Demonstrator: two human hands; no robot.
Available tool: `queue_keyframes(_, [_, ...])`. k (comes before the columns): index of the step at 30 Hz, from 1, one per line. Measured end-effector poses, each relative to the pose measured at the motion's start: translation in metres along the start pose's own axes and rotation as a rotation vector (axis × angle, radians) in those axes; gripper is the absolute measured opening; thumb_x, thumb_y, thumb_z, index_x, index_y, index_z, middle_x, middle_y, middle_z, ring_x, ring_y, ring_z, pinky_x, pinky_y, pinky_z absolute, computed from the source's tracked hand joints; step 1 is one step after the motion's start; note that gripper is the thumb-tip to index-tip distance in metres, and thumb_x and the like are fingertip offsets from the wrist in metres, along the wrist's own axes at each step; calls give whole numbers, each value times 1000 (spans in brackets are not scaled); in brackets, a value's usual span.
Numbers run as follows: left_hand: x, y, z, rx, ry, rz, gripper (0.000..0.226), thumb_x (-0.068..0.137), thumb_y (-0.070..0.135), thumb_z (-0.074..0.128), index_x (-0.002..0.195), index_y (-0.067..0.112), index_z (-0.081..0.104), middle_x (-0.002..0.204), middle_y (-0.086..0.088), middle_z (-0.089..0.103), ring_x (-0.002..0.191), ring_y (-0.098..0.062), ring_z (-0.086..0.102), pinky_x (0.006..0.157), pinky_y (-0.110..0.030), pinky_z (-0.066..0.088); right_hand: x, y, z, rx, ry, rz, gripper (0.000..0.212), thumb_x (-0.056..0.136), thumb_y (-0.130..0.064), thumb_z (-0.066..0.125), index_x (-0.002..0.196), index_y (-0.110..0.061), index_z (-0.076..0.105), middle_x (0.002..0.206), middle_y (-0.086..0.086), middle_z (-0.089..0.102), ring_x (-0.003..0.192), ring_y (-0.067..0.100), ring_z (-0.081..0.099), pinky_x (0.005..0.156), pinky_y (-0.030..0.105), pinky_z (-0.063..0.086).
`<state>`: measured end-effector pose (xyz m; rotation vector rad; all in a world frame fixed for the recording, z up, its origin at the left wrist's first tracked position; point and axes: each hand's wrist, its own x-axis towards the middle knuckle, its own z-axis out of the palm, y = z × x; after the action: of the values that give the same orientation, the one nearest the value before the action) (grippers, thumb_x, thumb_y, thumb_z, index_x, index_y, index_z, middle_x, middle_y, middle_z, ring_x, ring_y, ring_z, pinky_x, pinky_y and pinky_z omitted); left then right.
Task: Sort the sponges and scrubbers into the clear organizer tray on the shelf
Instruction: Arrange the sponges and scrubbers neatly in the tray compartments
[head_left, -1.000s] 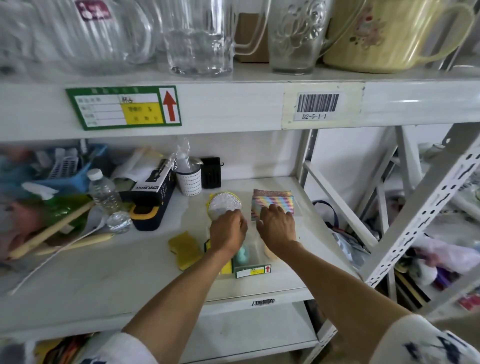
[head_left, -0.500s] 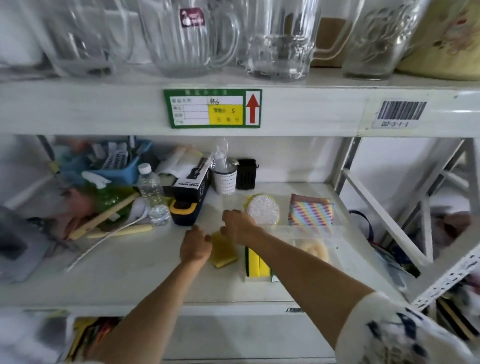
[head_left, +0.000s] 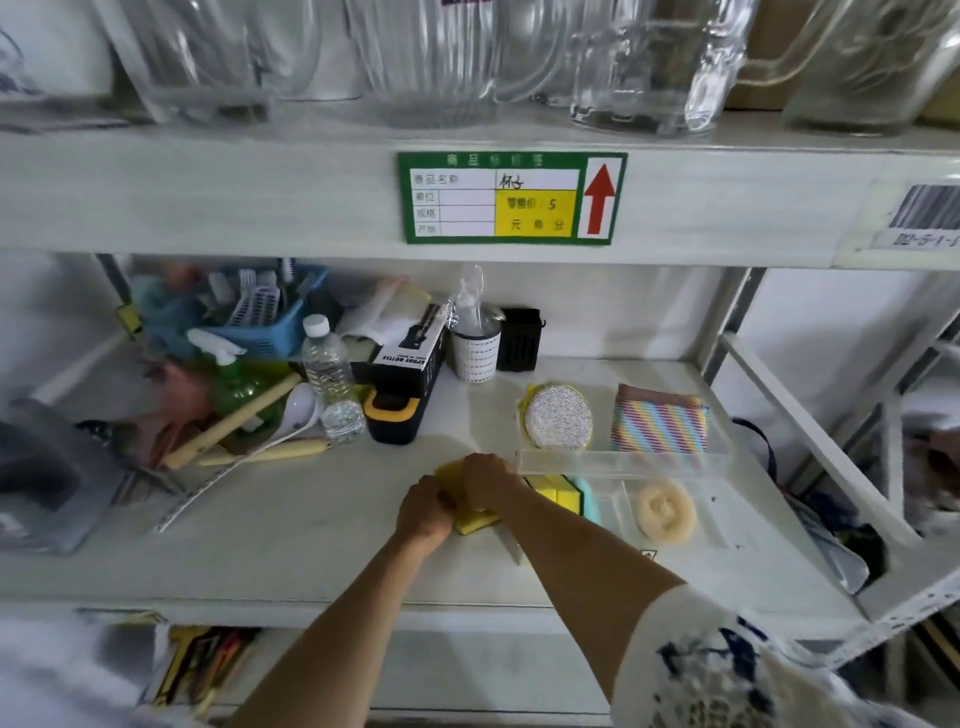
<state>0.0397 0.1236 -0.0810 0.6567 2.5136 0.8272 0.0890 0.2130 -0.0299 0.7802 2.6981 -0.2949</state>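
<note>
A clear organizer tray sits on the white shelf, right of centre. Inside it stand yellow sponges beside a teal one, with a pale round loofah pad further right. Just left of the tray lies a yellow sponge. My left hand and my right hand both close on it. Behind the tray rest a round silver scrubber and a rainbow-striped scrub cloth.
Clutter fills the shelf's left: a water bottle, a black spray-bottle box, a blue basket, a green sprayer and wooden-handled tools. A patterned cup stands at the back. Glass jugs line the upper shelf. A slanted metal brace stands right.
Both hands left the scrubbers behind the tray, moved left to the loose yellow sponge and closed on it. The camera view has shifted left and closer.
</note>
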Motion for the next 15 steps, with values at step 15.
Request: queue_keyframes(15, [-12, 29, -24, -413, 343, 136, 27, 84, 3, 54, 111, 7, 54, 106, -14, 68, 95, -31, 63, 73, -33, 45, -17, -3, -30, 563, 410, 230, 34, 98, -29, 42, 123, -6, 48, 122, 15, 53, 108, 34, 59, 87, 41, 49])
